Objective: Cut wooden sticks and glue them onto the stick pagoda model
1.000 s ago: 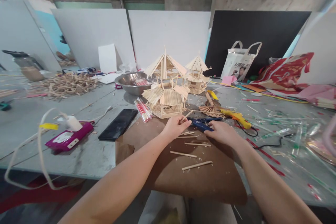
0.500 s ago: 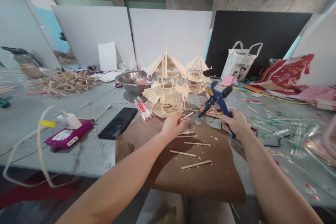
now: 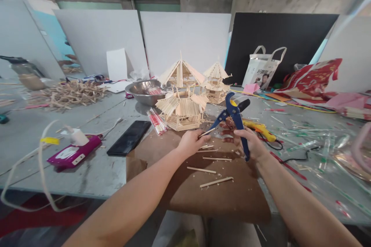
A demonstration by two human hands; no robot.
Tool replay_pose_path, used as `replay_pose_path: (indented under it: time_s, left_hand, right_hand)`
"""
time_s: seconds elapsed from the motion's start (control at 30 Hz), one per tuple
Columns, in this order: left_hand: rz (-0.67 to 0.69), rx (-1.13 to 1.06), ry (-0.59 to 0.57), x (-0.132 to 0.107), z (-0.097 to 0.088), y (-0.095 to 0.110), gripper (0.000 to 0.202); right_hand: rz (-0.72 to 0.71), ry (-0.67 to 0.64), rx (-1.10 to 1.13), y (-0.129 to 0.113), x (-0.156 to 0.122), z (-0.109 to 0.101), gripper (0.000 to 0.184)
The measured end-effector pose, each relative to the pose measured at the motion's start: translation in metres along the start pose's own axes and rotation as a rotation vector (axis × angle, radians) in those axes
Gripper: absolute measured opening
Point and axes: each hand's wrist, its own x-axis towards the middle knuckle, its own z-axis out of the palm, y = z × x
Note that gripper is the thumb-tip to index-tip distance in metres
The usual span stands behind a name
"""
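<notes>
- Nearest, at five o'clock from the left hand: loose sticks on brown paper.
- Left hand: grip pinched together on a thin stick.
- Right hand, at three o'clock: grip loosely around one handle of a blue cutter, some fingers spread; the cutter's handles stand apart.
- Black phone, at nine, on the table.
- Stick pavilion, at twelve, just past the left hand.
- Steel bowl, at eleven; smaller pavilion, at one.

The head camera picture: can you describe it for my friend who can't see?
A person's left hand holds a thin stick and the right hand a blue two-handled tool, over a brown sheet scattered with more sticks. Stick-built pavilions stand behind.
</notes>
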Motion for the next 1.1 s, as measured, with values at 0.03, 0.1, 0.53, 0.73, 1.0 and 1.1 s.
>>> replay_pose_path:
  time_s: [0.03,0.1,0.53,0.73,1.0,1.1]
  left_hand:
    - [-0.006,0.036,0.001,-0.001,-0.001,0.002,0.041]
    - [-0.026,0.111,-0.001,-0.002,-0.002,0.007,0.04]
    - [-0.046,0.405,0.019,-0.007,-0.002,0.019,0.037]
    - [0.044,0.421,-0.005,-0.01,0.001,0.021,0.033]
    - [0.159,0.367,0.001,-0.014,0.006,0.027,0.022]
    - [0.141,0.298,-0.03,-0.016,0.005,0.033,0.021]
  right_hand:
    - [0.008,-0.008,-0.01,-0.001,0.0,0.0,0.037]
    - [0.021,-0.013,-0.063,-0.002,0.0,0.0,0.053]
    - [0.013,-0.021,-0.042,0.013,0.008,0.0,0.044]
    - [-0.11,0.26,0.001,0.021,0.009,0.011,0.037]
    - [-0.157,0.414,-0.042,0.016,0.009,0.023,0.03]
    - [-0.157,0.4,-0.086,0.016,0.006,0.024,0.025]
